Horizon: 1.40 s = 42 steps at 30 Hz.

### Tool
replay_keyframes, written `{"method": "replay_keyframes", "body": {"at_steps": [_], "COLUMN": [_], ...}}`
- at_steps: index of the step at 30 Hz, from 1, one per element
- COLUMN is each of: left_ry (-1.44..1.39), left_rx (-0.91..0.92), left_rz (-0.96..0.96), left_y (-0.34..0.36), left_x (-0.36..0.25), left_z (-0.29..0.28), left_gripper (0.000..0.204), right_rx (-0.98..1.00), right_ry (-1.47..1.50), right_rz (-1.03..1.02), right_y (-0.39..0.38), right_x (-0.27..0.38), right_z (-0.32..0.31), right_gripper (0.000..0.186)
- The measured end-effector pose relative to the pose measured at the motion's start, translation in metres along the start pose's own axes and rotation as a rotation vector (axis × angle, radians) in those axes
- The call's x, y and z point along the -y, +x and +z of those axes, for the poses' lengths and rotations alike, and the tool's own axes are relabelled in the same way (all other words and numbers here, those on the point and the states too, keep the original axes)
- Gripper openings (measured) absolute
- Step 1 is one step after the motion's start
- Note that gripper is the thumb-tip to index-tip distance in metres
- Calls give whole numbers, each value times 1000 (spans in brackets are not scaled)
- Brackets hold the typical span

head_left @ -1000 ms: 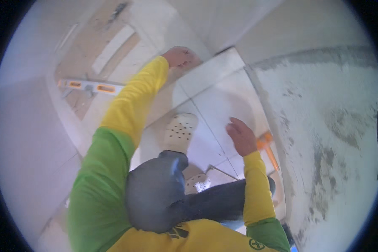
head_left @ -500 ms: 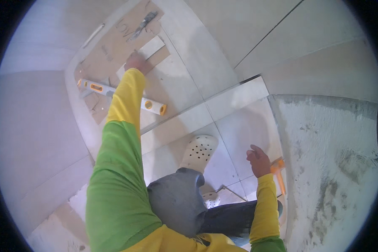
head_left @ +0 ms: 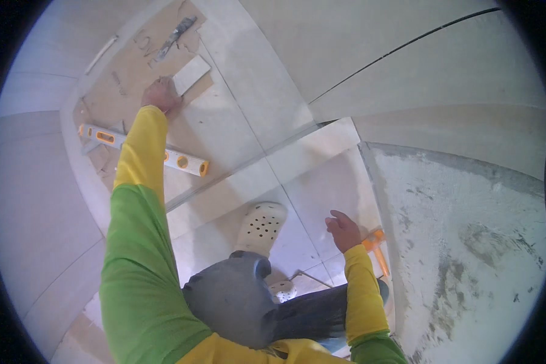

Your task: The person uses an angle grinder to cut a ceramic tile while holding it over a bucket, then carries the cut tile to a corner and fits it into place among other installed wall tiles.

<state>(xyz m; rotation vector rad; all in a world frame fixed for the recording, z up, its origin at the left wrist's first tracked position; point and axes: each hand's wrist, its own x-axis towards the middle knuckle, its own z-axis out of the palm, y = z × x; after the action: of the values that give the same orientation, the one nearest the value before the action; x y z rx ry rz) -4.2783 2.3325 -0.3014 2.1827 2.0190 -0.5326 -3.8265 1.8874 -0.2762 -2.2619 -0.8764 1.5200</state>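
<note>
Ahead, my left hand (head_left: 160,94) has its fingers closed on one end of a narrow white tile strip (head_left: 190,75), over brown cardboard (head_left: 128,79). A dirty grey tool (head_left: 175,37) lies just beyond. Below that hand, a spirit level (head_left: 185,164) with orange parts lies crosswise, partly hidden by my left forearm. My right hand (head_left: 344,232) hovers empty, fingers apart and slightly bent, beside an orange mallet (head_left: 376,246) on the lower tiled floor.
A tiled step edge (head_left: 315,147) crosses the middle. Tiled walls (head_left: 406,73) rise around it; a rough cement surface (head_left: 443,255) is at right. My white clog (head_left: 262,221) stands below the step, near a thin bent metal rod (head_left: 309,276).
My left arm has reached farther forward onto the cardboard, and my hand has closed on the white strip. The view has shifted. My right hand still hovers near the mallet.
</note>
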Motion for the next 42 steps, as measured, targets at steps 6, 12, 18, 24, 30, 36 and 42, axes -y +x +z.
{"method": "replay_keyframes", "body": {"at_steps": [6, 12, 18, 24, 30, 36, 42], "left_ry": [-428, -903, -738, -739, -760, -773, -697], "left_rx": [216, 811, 948, 957, 954, 928, 830], "left_rz": [208, 377, 443, 427, 437, 448, 504], "left_y": [-33, -75, -97, -99, -95, -98, -101], "left_x": [-26, -86, -139, -158, -163, -172, -174], "left_z": [-37, -38, -18, -9, 2, 5, 7], "left_gripper": [72, 60, 55, 56, 57, 60, 64], "right_rx": [8, 7, -18, -51, -65, -67, -83], "right_ry": [-148, -75, -32, -51, 6, 31, 23], "right_rz": [-44, -120, -83, -149, -86, -114, -103], "right_y": [-1, -6, -13, -26, -38, -45, -47], "right_x": [11, 9, -12, -22, -20, -19, -18], "right_z": [-5, 0, -3, -10, -14, -16, -18], "right_gripper": [51, 50, 49, 48, 49, 50, 50]}}
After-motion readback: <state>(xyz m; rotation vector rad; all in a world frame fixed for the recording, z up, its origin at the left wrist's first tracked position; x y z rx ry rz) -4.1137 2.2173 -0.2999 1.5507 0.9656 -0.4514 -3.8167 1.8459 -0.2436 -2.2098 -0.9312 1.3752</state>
